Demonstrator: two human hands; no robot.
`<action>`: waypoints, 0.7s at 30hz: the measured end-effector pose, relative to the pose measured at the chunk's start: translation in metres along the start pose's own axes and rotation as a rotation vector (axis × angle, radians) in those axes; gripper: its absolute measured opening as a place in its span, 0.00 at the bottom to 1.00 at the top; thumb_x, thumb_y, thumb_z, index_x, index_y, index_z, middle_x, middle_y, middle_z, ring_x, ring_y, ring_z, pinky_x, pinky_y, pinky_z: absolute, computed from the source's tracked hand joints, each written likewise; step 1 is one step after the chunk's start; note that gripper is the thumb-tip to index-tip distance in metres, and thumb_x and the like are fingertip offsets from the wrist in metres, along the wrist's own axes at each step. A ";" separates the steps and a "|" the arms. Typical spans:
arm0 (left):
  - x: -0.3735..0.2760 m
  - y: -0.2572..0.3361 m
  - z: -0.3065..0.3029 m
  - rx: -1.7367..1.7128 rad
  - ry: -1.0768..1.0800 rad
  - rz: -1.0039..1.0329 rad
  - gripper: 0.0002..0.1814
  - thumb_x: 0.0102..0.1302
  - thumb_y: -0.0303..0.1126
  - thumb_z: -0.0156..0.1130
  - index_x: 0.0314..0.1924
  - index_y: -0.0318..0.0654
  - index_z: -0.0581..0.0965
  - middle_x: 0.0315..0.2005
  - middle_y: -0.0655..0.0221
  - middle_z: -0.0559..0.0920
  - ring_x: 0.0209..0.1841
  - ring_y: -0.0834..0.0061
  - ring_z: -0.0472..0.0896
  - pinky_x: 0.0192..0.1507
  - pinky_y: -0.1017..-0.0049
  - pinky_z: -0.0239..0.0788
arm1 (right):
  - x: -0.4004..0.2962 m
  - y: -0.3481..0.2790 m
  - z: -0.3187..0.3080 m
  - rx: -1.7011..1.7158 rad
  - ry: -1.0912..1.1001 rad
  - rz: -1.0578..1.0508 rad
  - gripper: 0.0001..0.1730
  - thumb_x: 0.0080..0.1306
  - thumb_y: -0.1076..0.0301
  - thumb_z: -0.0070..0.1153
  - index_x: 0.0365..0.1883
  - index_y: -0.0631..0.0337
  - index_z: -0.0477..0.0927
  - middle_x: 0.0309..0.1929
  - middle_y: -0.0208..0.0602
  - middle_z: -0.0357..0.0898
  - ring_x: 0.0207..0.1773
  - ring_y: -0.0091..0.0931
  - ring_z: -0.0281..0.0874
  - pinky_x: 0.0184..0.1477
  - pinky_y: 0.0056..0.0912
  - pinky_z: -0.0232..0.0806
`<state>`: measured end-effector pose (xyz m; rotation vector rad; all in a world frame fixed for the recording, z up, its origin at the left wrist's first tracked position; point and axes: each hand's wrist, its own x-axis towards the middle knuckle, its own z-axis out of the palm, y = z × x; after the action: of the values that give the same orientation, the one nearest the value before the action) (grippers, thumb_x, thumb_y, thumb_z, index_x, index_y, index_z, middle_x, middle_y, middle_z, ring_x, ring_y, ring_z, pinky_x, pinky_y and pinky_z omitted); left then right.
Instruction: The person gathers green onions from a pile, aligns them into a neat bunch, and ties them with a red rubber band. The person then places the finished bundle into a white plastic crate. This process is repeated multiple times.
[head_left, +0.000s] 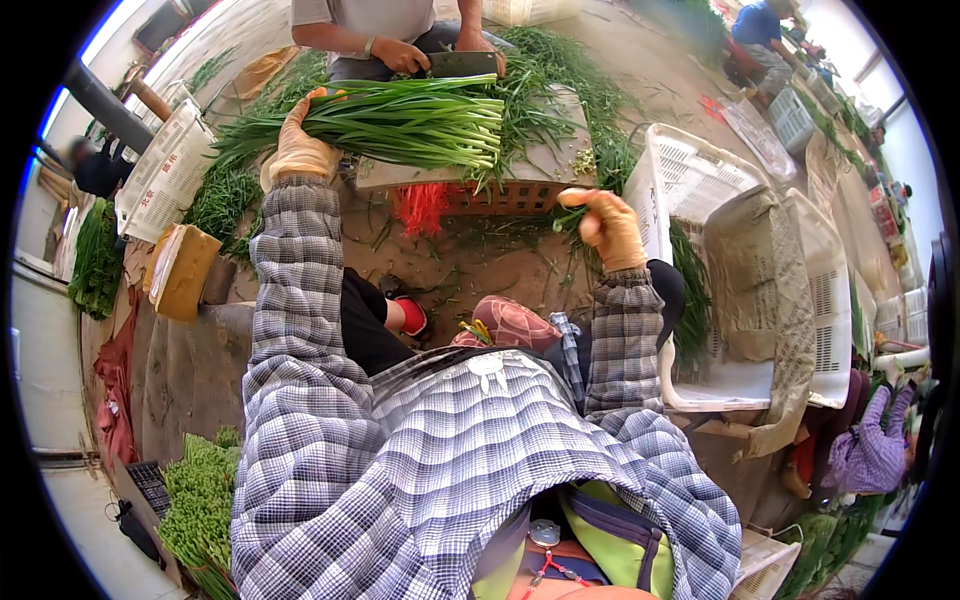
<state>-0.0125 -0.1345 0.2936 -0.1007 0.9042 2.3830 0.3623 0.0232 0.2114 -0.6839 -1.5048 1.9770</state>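
My left hand (301, 146), in a pale rubber glove, grips a thick bunch of green Chinese chives (420, 120) near its leafy end. The bunch lies sideways above a board (397, 174), its pale cut ends to the right. In a matching glove, my right hand (613, 229) is off the board's front right corner, its fingers closed on a few short green scraps (568, 219). Red ties (422, 208) hang below the board's front edge, before an orange plastic crate (525, 198). Just beyond the bunch, a co-worker's hand (401, 55) holds a cleaver (463, 64).
A white plastic crate (660, 150) with a paper-like sheet (750, 277) stands close on my right. Another white crate (166, 172) and a yellow foam block (184, 274) are at left. Loose chive leaves (585, 75) are heaped around the board. Several people work farther off.
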 end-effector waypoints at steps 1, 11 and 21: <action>0.003 -0.001 0.005 0.025 -0.019 -0.010 0.12 0.65 0.34 0.51 0.42 0.36 0.77 0.47 0.54 0.79 0.50 0.55 0.76 0.56 0.52 0.66 | 0.019 0.042 -0.027 -0.554 0.106 0.031 0.19 0.69 0.62 0.49 0.54 0.62 0.75 0.18 0.24 0.72 0.17 0.14 0.63 0.22 0.16 0.57; -0.015 -0.019 0.022 0.083 -0.039 -0.100 0.10 0.61 0.35 0.57 0.38 0.37 0.79 0.43 0.54 0.80 0.45 0.53 0.78 0.51 0.48 0.69 | 0.057 -0.033 0.109 -1.387 0.345 -1.174 0.09 0.55 0.58 0.62 0.30 0.48 0.79 0.21 0.28 0.76 0.21 0.33 0.73 0.24 0.34 0.65; -0.023 -0.019 0.019 -0.014 0.057 -0.108 0.09 0.63 0.32 0.55 0.40 0.38 0.77 0.48 0.56 0.79 0.49 0.56 0.77 0.56 0.53 0.66 | 0.046 -0.013 0.044 0.539 0.500 -0.397 0.04 0.60 0.71 0.59 0.30 0.62 0.79 0.18 0.26 0.73 0.17 0.14 0.64 0.15 0.17 0.52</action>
<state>0.0192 -0.1228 0.3031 -0.2188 0.8860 2.2972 0.3008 0.0276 0.2315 -0.5353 -0.6983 1.6334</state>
